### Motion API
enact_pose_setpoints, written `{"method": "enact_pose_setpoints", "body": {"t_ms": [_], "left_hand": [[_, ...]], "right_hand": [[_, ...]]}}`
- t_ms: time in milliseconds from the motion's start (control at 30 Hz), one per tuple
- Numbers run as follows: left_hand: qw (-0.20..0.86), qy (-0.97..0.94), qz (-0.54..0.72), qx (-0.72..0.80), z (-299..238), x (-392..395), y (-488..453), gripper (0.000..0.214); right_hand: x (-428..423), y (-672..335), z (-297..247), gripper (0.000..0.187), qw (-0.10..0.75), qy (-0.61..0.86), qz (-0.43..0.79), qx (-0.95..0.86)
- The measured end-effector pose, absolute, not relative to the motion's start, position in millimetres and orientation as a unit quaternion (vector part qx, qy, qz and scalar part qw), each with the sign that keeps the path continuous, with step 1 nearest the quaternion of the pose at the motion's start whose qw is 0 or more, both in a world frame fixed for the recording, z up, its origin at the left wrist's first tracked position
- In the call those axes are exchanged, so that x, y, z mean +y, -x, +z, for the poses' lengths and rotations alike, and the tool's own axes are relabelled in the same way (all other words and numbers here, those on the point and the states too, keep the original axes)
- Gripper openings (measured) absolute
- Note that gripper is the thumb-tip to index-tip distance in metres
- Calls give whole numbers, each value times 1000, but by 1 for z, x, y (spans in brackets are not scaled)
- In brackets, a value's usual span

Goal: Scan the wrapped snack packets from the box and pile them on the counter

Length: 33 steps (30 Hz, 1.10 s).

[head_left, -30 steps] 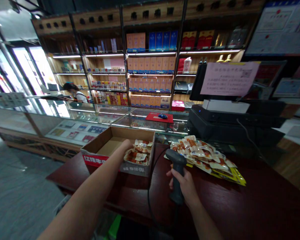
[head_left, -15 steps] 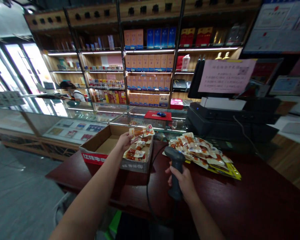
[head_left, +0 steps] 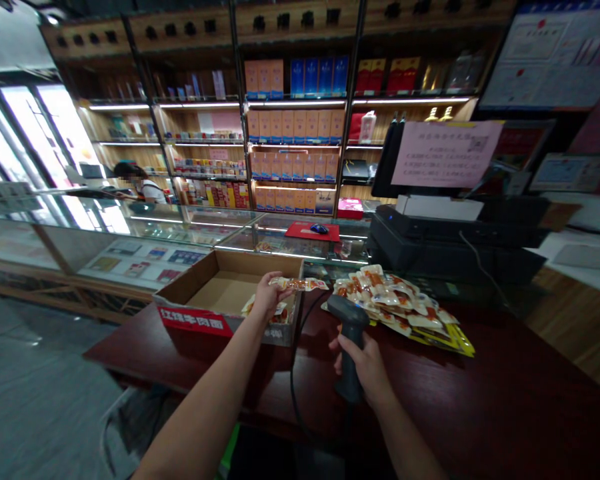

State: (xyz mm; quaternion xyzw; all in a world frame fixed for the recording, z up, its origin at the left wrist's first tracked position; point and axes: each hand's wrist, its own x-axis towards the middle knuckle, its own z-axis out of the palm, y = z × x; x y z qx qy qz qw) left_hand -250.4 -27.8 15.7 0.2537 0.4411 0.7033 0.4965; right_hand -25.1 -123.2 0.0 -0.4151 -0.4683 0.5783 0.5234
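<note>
My left hand (head_left: 269, 293) is closed on the end of a sealed snack packet (head_left: 303, 285), which points right over the edge of a cardboard box (head_left: 193, 319). More packets (head_left: 280, 313) lie in the box's right part, half hidden by my left hand and wrist. My right hand (head_left: 363, 360) is wrapped round the handle of a dark barcode scanner (head_left: 350, 320), held upright above the table with its head toward the left. Just behind the scanner is a heap of similar packets (head_left: 390, 297), with yellow packaging (head_left: 443, 339) under its right end.
A black cable (head_left: 293, 393) curves over the dark red table (head_left: 480, 400). Beyond it stand a glass counter (head_left: 205, 230), a mouse (head_left: 319, 229) on a red mat and, at right, a black machine (head_left: 455, 237) with a pink sign. A person (head_left: 140, 183) is at the far left.
My left hand has moved right and slightly down, carrying the packet from above the box toward the scanner. The packet now lies flatter. My right hand stays nearly in place with the scanner.
</note>
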Motion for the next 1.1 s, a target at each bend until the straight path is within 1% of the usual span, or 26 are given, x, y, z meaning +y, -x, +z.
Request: {"method": "enact_pose_setpoints", "body": {"t_ms": [133, 200, 267, 367, 433, 500, 567, 633, 767, 867, 1100], "left_hand": [[528, -295, 672, 428, 12, -29, 252, 26], [520, -332, 654, 438, 7, -27, 254, 27], [477, -364, 639, 481, 2, -24, 256, 27], [387, -368, 639, 554, -6, -19, 260, 19], [347, -356, 663, 560, -8, -16, 262, 21], [333, -339, 697, 536, -8, -16, 263, 24], [355, -308, 724, 505, -5, -18, 263, 22], [387, -276, 739, 478, -1, -21, 262, 16], [433, -237, 738, 460, 9, -30, 259, 4], [453, -225, 734, 454, 13, -34, 257, 4], [453, -230, 736, 447, 14, -40, 256, 6]], "right_hand": [[-122, 25, -4, 43, 523, 415, 578, -469], [-123, 26, -4, 44, 522, 419, 581, -463], [-124, 27, -2, 44, 521, 421, 582, -461], [-125, 27, 0, 44, 521, 420, 580, -465], [-126, 26, 3, 45, 520, 422, 577, -467], [-127, 26, 5, 45, 520, 425, 575, -467], [-127, 26, 7, 45, 520, 426, 575, -467], [-127, 28, 9, 45, 518, 424, 576, -469], [-127, 32, 14, 45, 516, 413, 580, -477], [-126, 34, 17, 45, 521, 412, 577, -475], [-125, 32, 16, 43, 530, 417, 564, -476]]}}
